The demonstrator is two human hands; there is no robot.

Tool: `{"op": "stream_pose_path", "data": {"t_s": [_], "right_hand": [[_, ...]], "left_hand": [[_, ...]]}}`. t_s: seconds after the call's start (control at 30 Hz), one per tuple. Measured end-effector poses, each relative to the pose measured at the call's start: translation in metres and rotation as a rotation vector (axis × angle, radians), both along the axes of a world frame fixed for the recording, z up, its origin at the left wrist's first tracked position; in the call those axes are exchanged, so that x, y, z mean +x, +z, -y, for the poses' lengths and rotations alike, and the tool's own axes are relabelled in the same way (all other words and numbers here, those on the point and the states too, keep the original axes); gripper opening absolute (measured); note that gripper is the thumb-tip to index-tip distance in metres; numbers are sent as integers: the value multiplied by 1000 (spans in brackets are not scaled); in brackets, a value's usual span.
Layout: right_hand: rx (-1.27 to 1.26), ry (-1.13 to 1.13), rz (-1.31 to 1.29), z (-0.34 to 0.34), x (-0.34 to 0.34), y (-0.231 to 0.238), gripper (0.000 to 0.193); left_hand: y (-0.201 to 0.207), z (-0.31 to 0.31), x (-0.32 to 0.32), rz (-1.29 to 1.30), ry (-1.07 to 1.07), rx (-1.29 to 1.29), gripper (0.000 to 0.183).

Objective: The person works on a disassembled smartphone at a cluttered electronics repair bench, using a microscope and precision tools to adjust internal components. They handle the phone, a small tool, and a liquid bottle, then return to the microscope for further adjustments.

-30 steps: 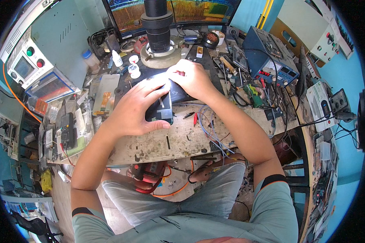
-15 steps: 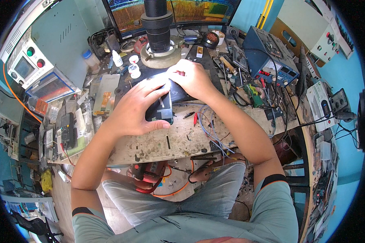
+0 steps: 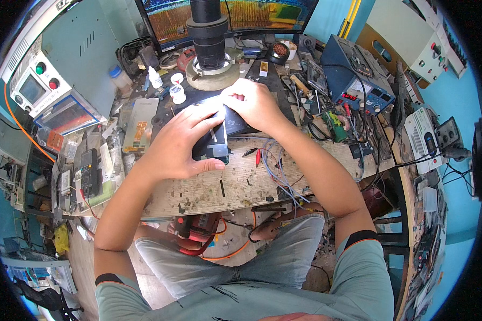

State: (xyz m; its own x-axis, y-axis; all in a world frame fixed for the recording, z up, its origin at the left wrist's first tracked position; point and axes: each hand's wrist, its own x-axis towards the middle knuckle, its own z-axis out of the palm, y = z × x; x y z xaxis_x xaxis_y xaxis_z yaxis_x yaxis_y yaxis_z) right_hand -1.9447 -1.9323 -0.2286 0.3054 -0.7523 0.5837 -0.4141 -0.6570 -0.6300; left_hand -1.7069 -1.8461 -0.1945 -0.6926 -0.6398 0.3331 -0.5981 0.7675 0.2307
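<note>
One left hand [image 3: 182, 131] and one right hand [image 3: 253, 104], both bare, close together over one dark panel [image 3: 212, 143] at a cluttered bench [image 3: 209, 190], with one microscope [image 3: 207, 51] just beyond and one monitor [image 3: 262, 16] behind. One dark slab [image 3: 238, 124] just beside the panel, partly hidden by the right hand. To the panel's right, two clips: one red clip [image 3: 258, 157], one black clip [image 3: 249, 152]. One blue power supply [image 3: 351, 75] at right, one multimeter [image 3: 89, 168] at left.

Among the containers, one black bowl [image 3: 277, 60] filled with reddish-brown bits; just beside it, one white tub [image 3: 293, 53], contents too small to tell. Left of the microscope, one white bottle [image 3: 155, 78], upright, near one white jar [image 3: 177, 96], contents unclear in both.

Left hand spread wide, fingers laid across the panel's upper part, thumb well apart from them at the near end. Right hand curled, thumb and fingers drawn in beside the left fingertips at the panel's far end; tips partly lost in glare, so impossible to tell whether clamped on anything.
</note>
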Motion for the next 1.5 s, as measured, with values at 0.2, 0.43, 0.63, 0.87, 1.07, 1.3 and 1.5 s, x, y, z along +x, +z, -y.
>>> {"op": "stream_pose_path", "data": {"t_s": [0.2, 0.43, 0.63, 0.87, 1.07, 1.3, 1.5], "right_hand": [[2, 4, 3, -1, 1, 0, 23], [-12, 6, 5, 0, 0, -1, 24], [4, 1, 6, 1, 0, -2, 22], [1, 4, 16, 1, 0, -2, 21], [-1, 2, 7, 0, 1, -1, 21], [-5, -1, -5, 1, 0, -1, 22], [-9, 5, 2, 2, 0, -2, 22]], "left_hand": [[0, 0, 0, 4, 5, -4, 98], [1, 0, 0, -6, -2, -6, 98], [3, -1, -1, 0, 1, 0, 97], [3, -1, -1, 3, 0, -3, 96], [3, -2, -1, 8, 8, 2, 96], [1, -1, 0, 5, 4, -13, 98], [2, -1, 0, 4, 4, -6, 98]]}}
